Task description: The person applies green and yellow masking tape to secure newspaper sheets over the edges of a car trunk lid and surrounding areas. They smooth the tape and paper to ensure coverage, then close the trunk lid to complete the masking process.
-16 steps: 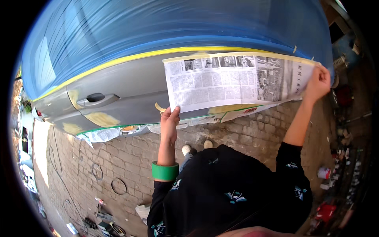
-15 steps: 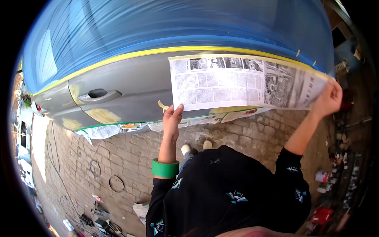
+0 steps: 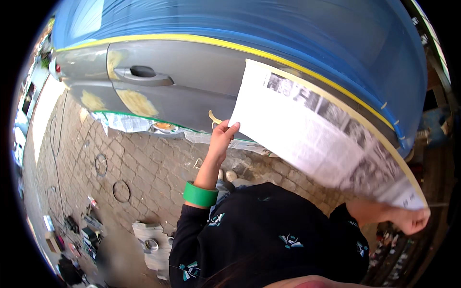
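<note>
My left hand (image 3: 224,134) pinches the lower-left corner of a newspaper sheet (image 3: 302,134) edged with cream masking tape (image 3: 355,115). A loose curled tape strip (image 3: 212,117) shows beside these fingers. My right hand (image 3: 410,218) is closed on the sheet's far corner, low at the right, with the arm blurred. The sheet hangs diagonally before a grey car door (image 3: 192,69) with a handle (image 3: 143,75) and pale filler patches (image 3: 137,102). A green tape roll (image 3: 200,194) rings my left forearm.
Blue plastic sheeting (image 3: 240,19) covers the car above a yellow tape line (image 3: 168,37). Paper masking (image 3: 122,122) runs along its lower edge. Hose loops (image 3: 121,191), tools (image 3: 91,240) and a flattened cardboard piece (image 3: 153,261) lie on the paving (image 3: 158,168). Assorted clutter lines the right side.
My right hand has dropped sharply downward and rightward, swinging the sheet from horizontal to diagonal. My left hand still pinches the corner. The view has shifted, with the car appearing higher.
</note>
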Demonstrator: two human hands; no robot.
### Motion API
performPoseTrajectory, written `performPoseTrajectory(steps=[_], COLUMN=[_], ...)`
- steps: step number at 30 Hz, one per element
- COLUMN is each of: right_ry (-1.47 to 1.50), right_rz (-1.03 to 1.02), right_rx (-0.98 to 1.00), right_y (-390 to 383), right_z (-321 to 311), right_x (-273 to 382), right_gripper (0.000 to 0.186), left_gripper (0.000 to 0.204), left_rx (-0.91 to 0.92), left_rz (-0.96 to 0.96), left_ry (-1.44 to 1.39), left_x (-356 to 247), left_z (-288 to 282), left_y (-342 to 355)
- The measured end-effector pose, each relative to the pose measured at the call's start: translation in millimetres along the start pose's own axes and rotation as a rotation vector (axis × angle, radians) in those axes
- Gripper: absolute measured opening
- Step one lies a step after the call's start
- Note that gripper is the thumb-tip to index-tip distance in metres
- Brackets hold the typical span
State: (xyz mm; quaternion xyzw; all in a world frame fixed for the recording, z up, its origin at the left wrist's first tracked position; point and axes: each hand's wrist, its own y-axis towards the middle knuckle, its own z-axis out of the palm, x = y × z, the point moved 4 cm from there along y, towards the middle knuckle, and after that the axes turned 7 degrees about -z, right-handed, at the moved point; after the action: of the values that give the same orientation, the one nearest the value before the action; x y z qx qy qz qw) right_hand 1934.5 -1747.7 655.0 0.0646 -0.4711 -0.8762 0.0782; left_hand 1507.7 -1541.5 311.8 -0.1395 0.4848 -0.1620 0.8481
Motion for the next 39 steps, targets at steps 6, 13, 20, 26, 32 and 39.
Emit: performPoseTrajectory(steps=[6,13,20,26,32,39], right_ry=[0.163,0.335,0.876,1.266,1.464,1.780], right_rz=[0.295,0.668,0.864,0.826,0.802,0.626], right_rx=[0.157,0.432,0.658,0.771,0.752,0.653], right_y=[-28.6,-153.7,-220.3,-199.3,-190.8,-169.2], right_z=[39.5,115.8,165.6,156.1,154.7,147.6], right_x=[-33.8,11.4,200.4,370.6,579.8,722.7], right_gripper=[0.028,0.023,0.017,0.013,0.018,0.018], left_gripper=[0.016,0.018,0.016,0.016,0.025,0.081], left_rx=[0.035,-0.434,-0.874,-1.077,-1.287,-1.671], left_rz=[0.033,-0.026,-0.004,0.043,0.104,0.148], left_ry=[0.055,0.021,-0.095,-0.192,-0.161,0.306], left_x=[21.7,78.4,144.4,190.1,171.5,86.8], left_z=[0.5,-90.1,-193.8,-253.5,-380.8,-455.3], left_y=[-27.6,-107.1,-233.0,-326.3,-420.2,-476.3])
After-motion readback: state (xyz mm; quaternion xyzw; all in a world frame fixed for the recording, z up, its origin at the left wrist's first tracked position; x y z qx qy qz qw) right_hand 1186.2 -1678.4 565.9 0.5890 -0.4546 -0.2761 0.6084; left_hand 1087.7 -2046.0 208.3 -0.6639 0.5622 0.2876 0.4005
